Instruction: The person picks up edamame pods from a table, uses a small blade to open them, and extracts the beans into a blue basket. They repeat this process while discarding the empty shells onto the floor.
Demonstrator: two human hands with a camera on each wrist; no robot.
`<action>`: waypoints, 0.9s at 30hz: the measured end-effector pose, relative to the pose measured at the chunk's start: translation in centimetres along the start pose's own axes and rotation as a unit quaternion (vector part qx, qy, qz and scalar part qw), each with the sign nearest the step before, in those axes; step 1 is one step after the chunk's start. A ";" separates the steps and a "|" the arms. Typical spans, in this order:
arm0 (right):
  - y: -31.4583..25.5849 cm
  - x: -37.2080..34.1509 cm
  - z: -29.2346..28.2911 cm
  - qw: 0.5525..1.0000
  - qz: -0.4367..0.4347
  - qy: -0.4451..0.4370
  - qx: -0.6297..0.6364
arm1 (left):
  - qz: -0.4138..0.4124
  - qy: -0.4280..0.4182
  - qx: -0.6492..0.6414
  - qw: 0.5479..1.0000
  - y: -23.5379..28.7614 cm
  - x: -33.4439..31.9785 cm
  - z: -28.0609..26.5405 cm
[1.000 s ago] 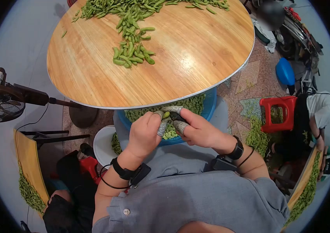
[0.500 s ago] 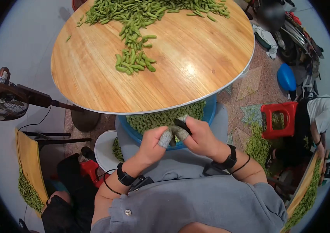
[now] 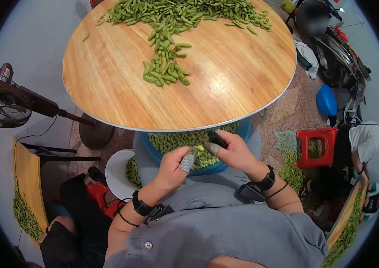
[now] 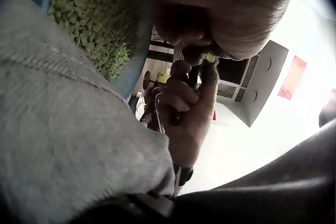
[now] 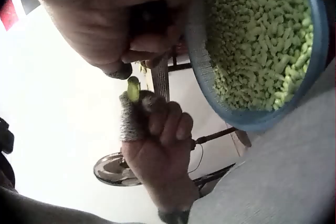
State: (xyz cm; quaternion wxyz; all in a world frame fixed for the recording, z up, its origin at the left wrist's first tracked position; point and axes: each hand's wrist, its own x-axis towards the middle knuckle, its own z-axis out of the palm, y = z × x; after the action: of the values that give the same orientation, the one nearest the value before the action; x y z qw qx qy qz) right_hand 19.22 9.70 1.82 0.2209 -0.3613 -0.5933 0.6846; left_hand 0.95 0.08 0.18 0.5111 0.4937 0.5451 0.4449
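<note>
My left hand point(image 3: 169, 167) pinches a green soybean pod point(image 5: 134, 88) between thumb and forefinger. A grey woven sleeve point(image 5: 129, 121) covers that thumb; the other fingers are curled in. Facing it from the right, my right hand point(image 3: 238, 155) has curled fingers, and its covered thumb tip point(image 5: 125, 71) is right at the pod's upper end. Whether this hand also grips the pod, I cannot tell. A black cover point(image 3: 214, 135) shows on one of its fingers. Below both hands is a blue basin point(image 5: 252, 121) of shelled green soybeans point(image 5: 257, 40).
A round wooden table point(image 3: 104, 85) overhangs the basin, with soybean pods point(image 3: 165, 71) strewn across it. A white bucket point(image 3: 112, 172) stands on the left, near a floor fan point(image 3: 4, 100). At right are a red stool point(image 3: 329, 145), pods on the floor point(image 3: 291, 172) and another person point(image 3: 368, 143).
The hands were close together around a pod, then fingertip to fingertip over the basin. Now they are slightly farther apart, with green showing between them. The head view has shifted a little.
</note>
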 end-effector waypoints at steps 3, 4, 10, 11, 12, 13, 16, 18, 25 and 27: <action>-0.9 0.2 0.8 1.000 0.011 0.001 0.025 | 0.080 0.020 0.137 0.987 0.3 0.3 0.1; -0.7 0.4 0.8 0.999 0.032 -0.012 -0.017 | 0.102 0.019 0.157 0.982 0.1 0.3 0.0; -0.5 0.5 1.2 0.914 -0.116 0.038 -0.388 | 0.128 0.037 0.193 0.972 -1.3 0.0 -0.5; -0.3 0.6 1.1 0.896 -0.155 0.037 -0.415 | 0.108 0.036 0.214 0.970 -1.3 -0.1 -1.0; -0.3 0.7 1.0 0.875 -0.195 0.035 -0.441 | 0.108 0.039 0.212 0.970 -1.4 -0.4 -1.5; -0.7 0.9 1.1 0.874 -0.197 0.032 -0.443 | 0.106 0.061 0.212 0.970 -1.5 -0.8 -2.0; -3.5 2.1 1.5 0.921 -0.137 0.030 -0.364 | 0.031 0.117 0.201 0.972 -1.0 -2.7 -4.2; -4.7 4.4 1.4 0.911 -0.175 0.069 -0.368 | -0.059 0.181 0.210 0.959 -2.2 -4.9 -6.2; -3.7 14.1 1.1 0.795 -0.265 0.221 -0.500 | -0.133 0.193 0.556 0.797 -4.8 -12.1 -11.0; -3.9 14.2 1.1 0.799 -0.252 0.218 -0.502 | -0.141 0.208 0.528 0.811 -3.1 -11.0 -10.5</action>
State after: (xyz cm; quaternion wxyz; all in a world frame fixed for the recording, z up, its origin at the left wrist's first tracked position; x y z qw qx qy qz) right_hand 8.80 20.11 2.35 0.2965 -0.3990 -0.8600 0.1150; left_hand -9.85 -11.01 -0.74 0.1032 0.5015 0.8527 0.1035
